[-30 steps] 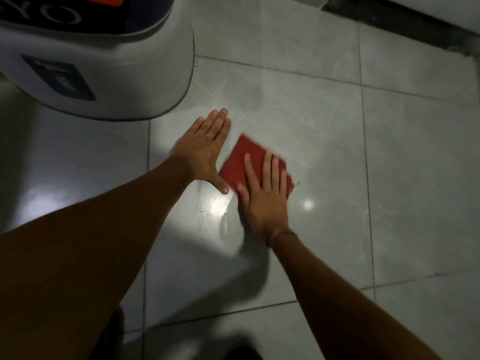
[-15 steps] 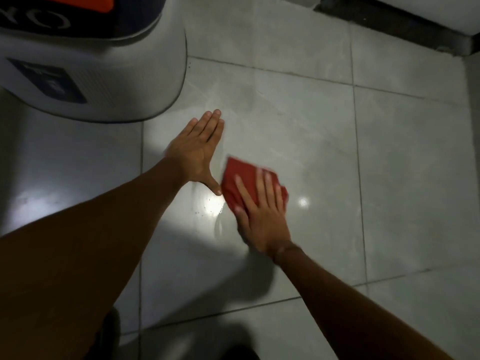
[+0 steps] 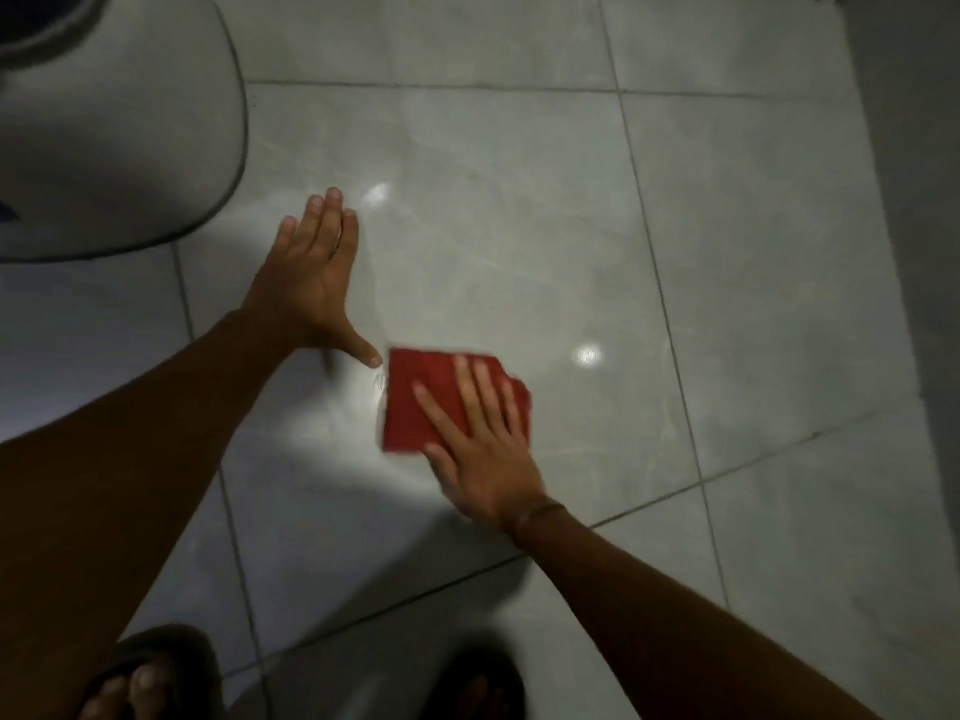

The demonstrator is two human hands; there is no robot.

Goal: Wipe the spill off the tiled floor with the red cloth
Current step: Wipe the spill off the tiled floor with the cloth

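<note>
The red cloth (image 3: pixel 415 402) lies folded flat on the pale tiled floor (image 3: pixel 519 241). My right hand (image 3: pixel 483 449) presses on it, palm down with fingers spread over its right half. My left hand (image 3: pixel 311 283) rests flat on the tile to the left and further away, fingers together and thumb stretched toward the cloth's near-left corner. A small wet glint of the spill (image 3: pixel 378 381) shows just left of the cloth's edge, under the thumb tip. Faint wet streaks shine on the tile between the two hands.
A large white rounded appliance (image 3: pixel 114 137) stands on the floor at the top left, close to my left hand. My sandalled feet (image 3: pixel 140 678) show at the bottom edge. A darker strip of floor (image 3: pixel 914 200) runs along the right side.
My right hand has dragged the red cloth toward me and slightly to the right. The left hand stays planted flat. The camera has tilted down, and my feet have come into view.
</note>
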